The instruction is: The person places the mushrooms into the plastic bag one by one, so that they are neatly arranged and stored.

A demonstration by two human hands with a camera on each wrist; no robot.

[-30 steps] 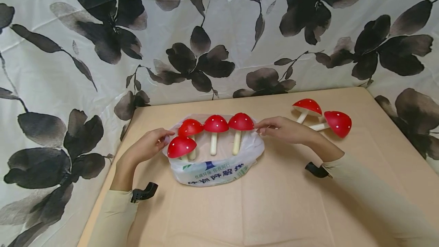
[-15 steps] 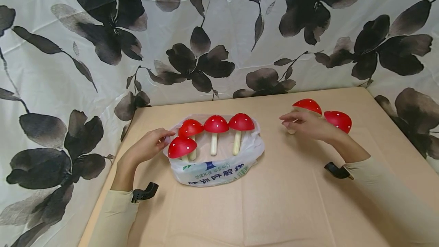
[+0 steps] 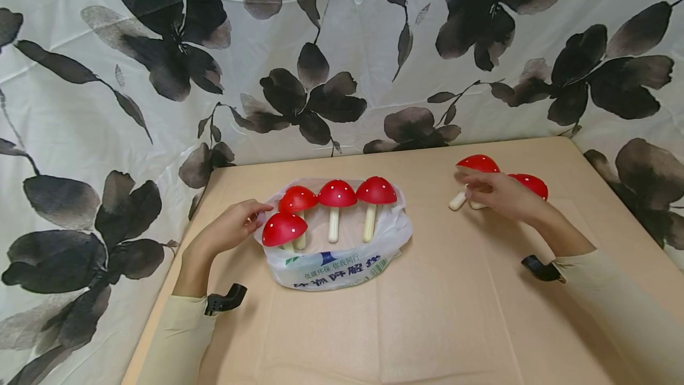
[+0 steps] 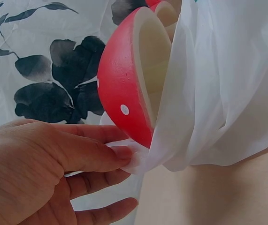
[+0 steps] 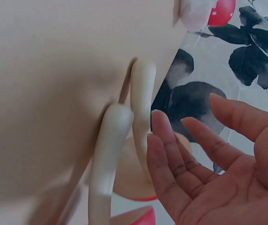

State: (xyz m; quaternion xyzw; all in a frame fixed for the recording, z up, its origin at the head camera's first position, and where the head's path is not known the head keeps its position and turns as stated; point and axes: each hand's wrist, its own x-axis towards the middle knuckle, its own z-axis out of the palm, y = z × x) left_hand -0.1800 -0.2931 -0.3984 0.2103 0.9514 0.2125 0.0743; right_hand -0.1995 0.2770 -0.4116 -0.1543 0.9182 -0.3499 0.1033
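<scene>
Floral cloth (image 3: 363, 46) hangs behind the tan table (image 3: 427, 325), and from my remote seat I see a white plastic bag (image 3: 336, 266) gaping between the table's back edge and its left side. Four red-capped mushrooms (image 3: 337, 192) sit in it, caps along the rear and left rim, stems toward the front; I judge that the broad caps lean on that rim for support. On my left-wrist feed, the left hand (image 4: 54, 159) pinches the bag's rim between thumb and forefinger, probably to stop the mouth from collapsing. Near the table's back right corner lie a rear loose mushroom (image 3: 478, 163) and a right-hand loose mushroom (image 3: 534, 185), stems pointing toward the bag. Over them the right hand (image 5: 223, 187) has its fingers extended, thumb well apart, gripping nothing, perhaps because the stems lie so close together; I cannot tell whether a fingertip touches one.
</scene>
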